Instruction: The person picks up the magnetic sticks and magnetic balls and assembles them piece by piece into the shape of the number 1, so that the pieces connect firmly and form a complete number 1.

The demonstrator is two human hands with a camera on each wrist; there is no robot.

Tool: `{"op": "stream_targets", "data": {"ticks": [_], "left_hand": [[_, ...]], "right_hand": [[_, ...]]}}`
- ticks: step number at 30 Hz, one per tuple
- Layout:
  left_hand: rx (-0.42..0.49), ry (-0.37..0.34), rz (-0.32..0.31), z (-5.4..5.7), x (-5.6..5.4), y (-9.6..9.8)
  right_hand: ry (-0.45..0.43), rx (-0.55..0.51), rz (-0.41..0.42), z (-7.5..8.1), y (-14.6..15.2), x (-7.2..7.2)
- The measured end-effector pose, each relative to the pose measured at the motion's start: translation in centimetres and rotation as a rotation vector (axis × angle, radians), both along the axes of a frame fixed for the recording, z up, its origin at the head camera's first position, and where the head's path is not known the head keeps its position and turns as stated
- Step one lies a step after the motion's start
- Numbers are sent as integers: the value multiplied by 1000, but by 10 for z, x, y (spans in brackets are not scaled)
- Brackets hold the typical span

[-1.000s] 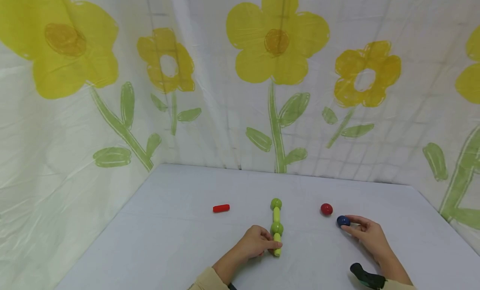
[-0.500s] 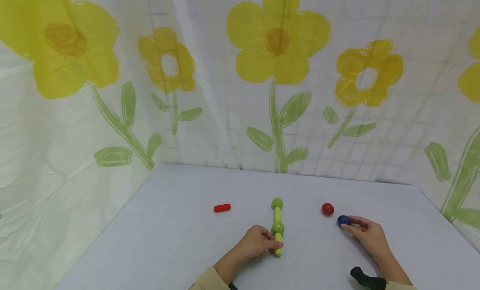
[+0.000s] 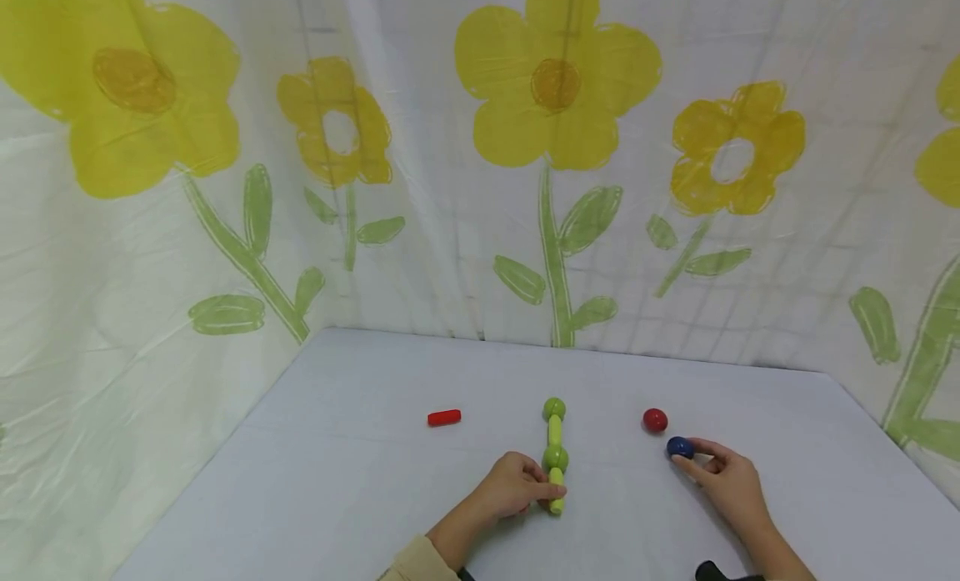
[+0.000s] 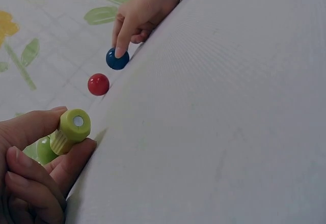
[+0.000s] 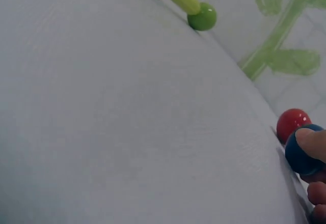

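A chain of two green balls and two yellow-green rods (image 3: 554, 431) lies on the table, pointing away from me. My left hand (image 3: 508, 485) pinches its nearest rod (image 4: 65, 138) between thumb and finger; a round silvery disc shows in the rod's free end in the left wrist view. To the right, my right hand (image 3: 735, 485) holds a blue ball (image 3: 680, 448) between thumb and fingers, low over the table. Just beyond it sits a glossy red ball (image 3: 655, 421), apart from the blue one in the head view.
A short red rod (image 3: 444, 418) lies left of the chain. A sliver of something red (image 3: 523, 509) shows under my left hand, mostly hidden. The white-covered table (image 3: 360, 464) meets a flower-printed curtain (image 3: 420, 298) at the back.
My right hand has shifted slightly left and toward me with the blue ball. The left hand keeps its pinch on the rod, and the chain has stayed in place.
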State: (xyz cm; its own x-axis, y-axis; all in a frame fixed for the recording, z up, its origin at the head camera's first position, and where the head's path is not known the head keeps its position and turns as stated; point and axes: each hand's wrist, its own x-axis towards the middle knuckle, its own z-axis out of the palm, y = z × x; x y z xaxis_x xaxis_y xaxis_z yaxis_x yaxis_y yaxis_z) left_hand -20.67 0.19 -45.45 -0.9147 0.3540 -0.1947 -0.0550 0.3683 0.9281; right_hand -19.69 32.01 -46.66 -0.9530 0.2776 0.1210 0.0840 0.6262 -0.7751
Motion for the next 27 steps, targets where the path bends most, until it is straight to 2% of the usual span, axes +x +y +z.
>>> {"op": "stream_targets", "data": {"ticks": [9,16,23,27], "left_hand": [[3,3,-1,1,1,0],[-10,6,-2,1,1,0],[-8,12,0,1,1,0],[-6,3,1,2,1,1]], "right_hand": [[-6,2,56,-1,-13,6],[-6,16,56,-1,-14,6],[-51,-30,75,2,-20,8],[-48,-26,76,3,-22,9]]}}
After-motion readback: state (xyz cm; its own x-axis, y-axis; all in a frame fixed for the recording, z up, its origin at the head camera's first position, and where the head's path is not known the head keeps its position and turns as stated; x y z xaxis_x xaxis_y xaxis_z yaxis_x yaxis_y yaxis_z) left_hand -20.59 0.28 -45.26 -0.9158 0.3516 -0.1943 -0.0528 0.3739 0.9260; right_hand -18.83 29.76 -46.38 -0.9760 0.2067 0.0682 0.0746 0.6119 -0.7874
